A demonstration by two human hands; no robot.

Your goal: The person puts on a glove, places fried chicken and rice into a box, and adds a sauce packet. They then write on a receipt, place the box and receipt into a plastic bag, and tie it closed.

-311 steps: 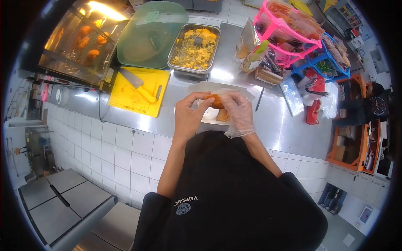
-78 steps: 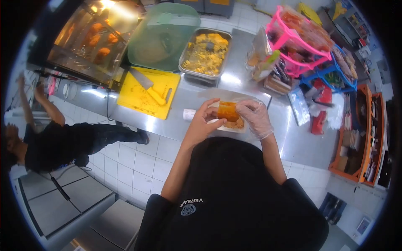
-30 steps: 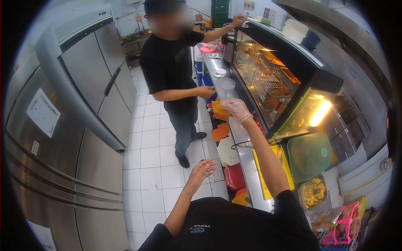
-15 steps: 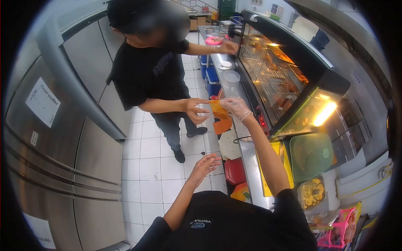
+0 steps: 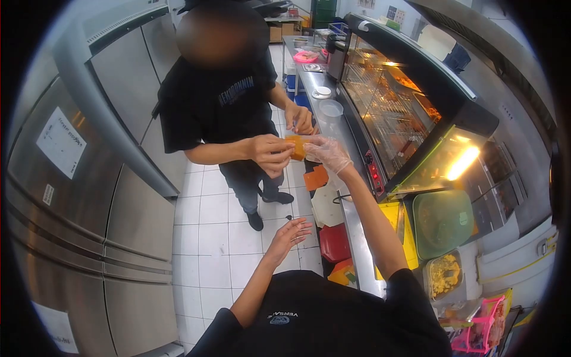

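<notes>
My right hand (image 5: 327,153), in a clear plastic glove, stretches forward and pinches the right edge of a small, amber, see-through packet (image 5: 298,149). A co-worker's hand (image 5: 272,153) grips the same packet from the left, and their other hand (image 5: 299,118) hovers just behind it. Fingers partly cover the packet, so its contents cannot be made out. My bare left hand (image 5: 289,241) hangs in the air over the floor, fingers apart and slightly bent, holding nothing.
To the right, a lit food warmer (image 5: 389,101) stands on the steel counter (image 5: 363,256). A round plastic tub (image 5: 331,108) sits before it. Nearby are a green-lidded container (image 5: 441,223) and a tray of yellow food (image 5: 445,275). Steel fridges (image 5: 137,214) line the left.
The packet and my right hand have shifted slightly left. The co-worker has turned toward me, now grips the packet, and has brought their other hand in from the counter.
</notes>
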